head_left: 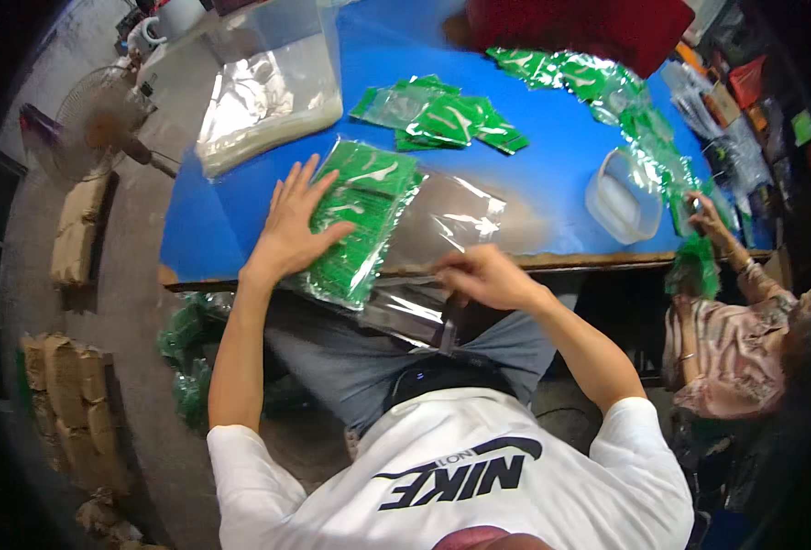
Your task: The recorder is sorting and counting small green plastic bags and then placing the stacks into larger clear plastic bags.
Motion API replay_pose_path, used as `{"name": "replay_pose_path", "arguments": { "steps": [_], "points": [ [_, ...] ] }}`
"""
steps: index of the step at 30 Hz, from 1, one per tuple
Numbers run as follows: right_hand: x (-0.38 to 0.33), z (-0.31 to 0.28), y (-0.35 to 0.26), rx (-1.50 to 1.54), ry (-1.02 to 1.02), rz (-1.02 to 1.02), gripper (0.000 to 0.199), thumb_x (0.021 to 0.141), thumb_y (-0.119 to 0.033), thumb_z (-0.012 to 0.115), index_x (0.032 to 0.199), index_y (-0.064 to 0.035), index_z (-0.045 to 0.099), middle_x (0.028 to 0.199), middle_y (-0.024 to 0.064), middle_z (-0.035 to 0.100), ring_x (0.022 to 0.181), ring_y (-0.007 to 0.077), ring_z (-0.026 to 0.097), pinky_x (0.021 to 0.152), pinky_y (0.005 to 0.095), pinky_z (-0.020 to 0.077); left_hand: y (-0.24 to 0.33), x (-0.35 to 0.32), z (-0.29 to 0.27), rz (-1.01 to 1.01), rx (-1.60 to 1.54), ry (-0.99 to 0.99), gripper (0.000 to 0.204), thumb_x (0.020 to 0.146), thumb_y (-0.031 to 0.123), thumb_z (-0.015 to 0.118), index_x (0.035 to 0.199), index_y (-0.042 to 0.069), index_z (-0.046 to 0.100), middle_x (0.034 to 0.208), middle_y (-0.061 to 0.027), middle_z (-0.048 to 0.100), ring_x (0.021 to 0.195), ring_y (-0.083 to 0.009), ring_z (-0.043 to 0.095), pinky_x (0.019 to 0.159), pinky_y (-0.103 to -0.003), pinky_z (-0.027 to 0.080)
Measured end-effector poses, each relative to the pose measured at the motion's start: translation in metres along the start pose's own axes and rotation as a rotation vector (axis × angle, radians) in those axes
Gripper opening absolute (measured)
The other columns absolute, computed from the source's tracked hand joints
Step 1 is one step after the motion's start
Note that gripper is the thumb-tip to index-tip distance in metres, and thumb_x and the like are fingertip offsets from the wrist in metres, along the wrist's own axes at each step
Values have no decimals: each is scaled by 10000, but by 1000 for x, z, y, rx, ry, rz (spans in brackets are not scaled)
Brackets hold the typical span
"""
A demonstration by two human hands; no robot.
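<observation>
My left hand [288,223] lies with fingers spread on a clear-wrapped green packet [366,229] at the table's front edge. The lower end of that packet sticks out past the edge. A clear plastic bag flap [401,313] hangs from there over my lap. My right hand [490,278] is closed, thumb and fingers pinched at the flap's right side, where a narrow strip of film hangs below them. Exactly what the fingertips grip is partly hidden. Another flat clear bag [447,218] lies on the table just right of the packet.
Several green packets [442,115] lie loosely piled beyond my hands on the blue table [241,215]. A large clear bin [273,92] stands far left, a small clear tub [622,197] at right. At the right a person's hand [712,223] is among more green packets. A fan [103,128] stands left.
</observation>
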State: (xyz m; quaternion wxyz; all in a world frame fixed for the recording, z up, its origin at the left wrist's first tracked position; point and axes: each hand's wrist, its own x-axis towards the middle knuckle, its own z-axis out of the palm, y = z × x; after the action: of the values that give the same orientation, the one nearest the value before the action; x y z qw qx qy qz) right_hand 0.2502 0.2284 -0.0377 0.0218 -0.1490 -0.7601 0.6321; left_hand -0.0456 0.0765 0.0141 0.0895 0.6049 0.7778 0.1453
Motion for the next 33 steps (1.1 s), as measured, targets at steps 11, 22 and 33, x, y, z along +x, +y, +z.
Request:
{"name": "replay_pose_path", "arguments": {
  "steps": [11, 22, 33],
  "points": [
    [158, -195, 36, -874, 732, 111, 853, 714, -578, 801, 1300, -17, 538, 1284, 241, 567, 1188, 385, 556, 972, 459, 489, 58, 14, 55, 278, 232, -85, 795, 887, 409, 632, 1554, 156, 280, 1630, -158, 181, 1498, -387, 154, 1203, -593, 97],
    [100, -131, 15, -218, 735, -75, 474, 822, -367, 772, 1094, 10, 677, 973, 110, 700, 812, 228, 647, 761, 378, 523, -70, -56, -30, 1, 384, -108, 769, 761, -58, 582, 1491, 74, 377, 1553, -161, 368, 1446, -402, 297, 1189, -538, 208],
    [96, -134, 14, -864, 595, 457, 784, 764, -651, 721, 1040, 80, 666, 1035, 293, 683, 971, 458, 659, 809, 490, 531, 141, -77, 123, -70, -1170, 35, 300, 882, -56, 637, 1176, -1, 648, 1185, -83, 662, 1101, -161, 637, 985, -300, 495]
  ]
}}
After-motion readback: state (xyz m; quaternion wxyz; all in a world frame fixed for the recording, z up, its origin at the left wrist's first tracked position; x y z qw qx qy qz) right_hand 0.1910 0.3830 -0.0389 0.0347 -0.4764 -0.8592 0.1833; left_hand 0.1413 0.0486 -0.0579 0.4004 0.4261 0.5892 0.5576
